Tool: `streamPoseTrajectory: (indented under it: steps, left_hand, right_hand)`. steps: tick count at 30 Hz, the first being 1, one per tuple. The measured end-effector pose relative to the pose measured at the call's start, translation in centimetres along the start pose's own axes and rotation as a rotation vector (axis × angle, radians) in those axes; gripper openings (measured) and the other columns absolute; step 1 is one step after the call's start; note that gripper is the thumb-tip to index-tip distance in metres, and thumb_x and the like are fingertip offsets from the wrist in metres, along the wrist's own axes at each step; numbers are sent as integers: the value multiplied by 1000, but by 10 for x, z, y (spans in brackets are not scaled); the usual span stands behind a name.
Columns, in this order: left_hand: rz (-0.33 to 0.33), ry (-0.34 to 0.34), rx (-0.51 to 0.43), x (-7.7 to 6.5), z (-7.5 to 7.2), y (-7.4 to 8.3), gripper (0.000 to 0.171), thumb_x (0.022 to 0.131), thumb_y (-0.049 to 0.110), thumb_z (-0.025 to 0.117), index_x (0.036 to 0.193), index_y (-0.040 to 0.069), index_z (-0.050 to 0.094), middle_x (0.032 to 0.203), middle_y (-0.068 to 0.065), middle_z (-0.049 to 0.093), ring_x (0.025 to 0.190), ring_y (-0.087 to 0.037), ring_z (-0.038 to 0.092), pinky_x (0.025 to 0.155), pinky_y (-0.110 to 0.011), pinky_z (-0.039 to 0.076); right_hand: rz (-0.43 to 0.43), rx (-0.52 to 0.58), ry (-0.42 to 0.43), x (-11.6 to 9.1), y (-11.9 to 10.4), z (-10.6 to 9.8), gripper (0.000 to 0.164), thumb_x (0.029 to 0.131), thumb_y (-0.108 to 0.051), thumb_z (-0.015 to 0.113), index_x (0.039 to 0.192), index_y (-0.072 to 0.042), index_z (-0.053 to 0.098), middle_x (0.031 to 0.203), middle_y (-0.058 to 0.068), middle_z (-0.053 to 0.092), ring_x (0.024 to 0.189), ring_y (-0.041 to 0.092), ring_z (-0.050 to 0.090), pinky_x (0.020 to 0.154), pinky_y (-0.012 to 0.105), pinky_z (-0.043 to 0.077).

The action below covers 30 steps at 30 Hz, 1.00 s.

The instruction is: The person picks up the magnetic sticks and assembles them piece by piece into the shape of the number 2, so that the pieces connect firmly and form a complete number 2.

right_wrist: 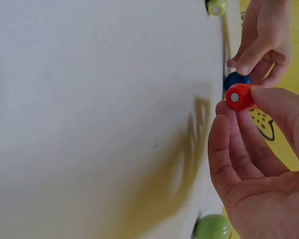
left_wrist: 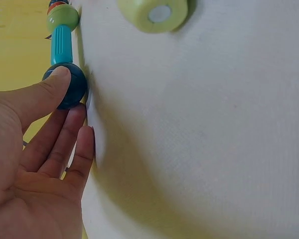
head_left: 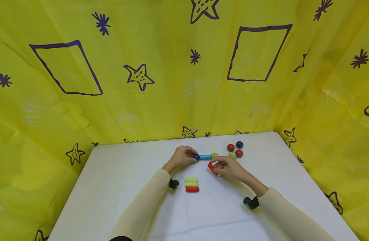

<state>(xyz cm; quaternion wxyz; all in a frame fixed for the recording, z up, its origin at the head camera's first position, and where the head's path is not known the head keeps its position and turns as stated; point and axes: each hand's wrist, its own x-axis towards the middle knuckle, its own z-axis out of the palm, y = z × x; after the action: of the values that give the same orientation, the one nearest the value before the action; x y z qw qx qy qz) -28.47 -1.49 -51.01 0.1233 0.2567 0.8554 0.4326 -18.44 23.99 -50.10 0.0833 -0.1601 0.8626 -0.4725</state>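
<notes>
With thumb and fingertips, my left hand [head_left: 181,158] pinches a dark blue ball [left_wrist: 77,85] at the left end of a short chain. A light blue rod [head_left: 206,157] joins that ball to a light green ball [head_left: 214,155] on its right, as the left wrist view also shows. My right hand [head_left: 229,168] holds a short red rod [head_left: 212,167], tilted, between thumb and fingers, just in front of the green ball. In the right wrist view, a pale round disc marks the rod's near end. The right hand's other fingers are loosely bent.
Two red balls [head_left: 231,147], a dark blue ball [head_left: 239,144] and a green ball [head_left: 232,155] lie behind the right hand. Nearer, two light green rods [head_left: 191,180] and a red rod [head_left: 192,189] lie side by side on the white table [head_left: 112,201]. A yellow curtain [head_left: 166,107] encloses it.
</notes>
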Motion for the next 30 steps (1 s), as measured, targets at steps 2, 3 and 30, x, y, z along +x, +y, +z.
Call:
streamPoseTrajectory:
  steps: [2,3,30]
  left_hand:
    - [6,3,-3,0,1,0,24,85,4,83,108,6,77,102,-4,75,91,-14,68,89,-32,55]
    - [6,3,-2,0,1,0,24,85,4,83,108,6,77,101,-5,75,91,-14,68,88,-32,55]
    - [55,6,-5,-1,2,-4,23,86,5,83,108,6,77,102,-4,75,91,-14,68,86,-30,56]
  right_hand:
    - [36,39,32,-6,4,-3,28,94,-5,73,122,-7,71,99,9,73,81,25,70,69,32,59]
    - [52,56,47,-8,6,-4,28,94,-5,73,122,-8,71,99,10,73,79,26,70,68,33,59]
    - [204,128,233,-9,21,-1,31,95,-4,72,125,1,68,95,15,76,74,21,70,64,31,59]
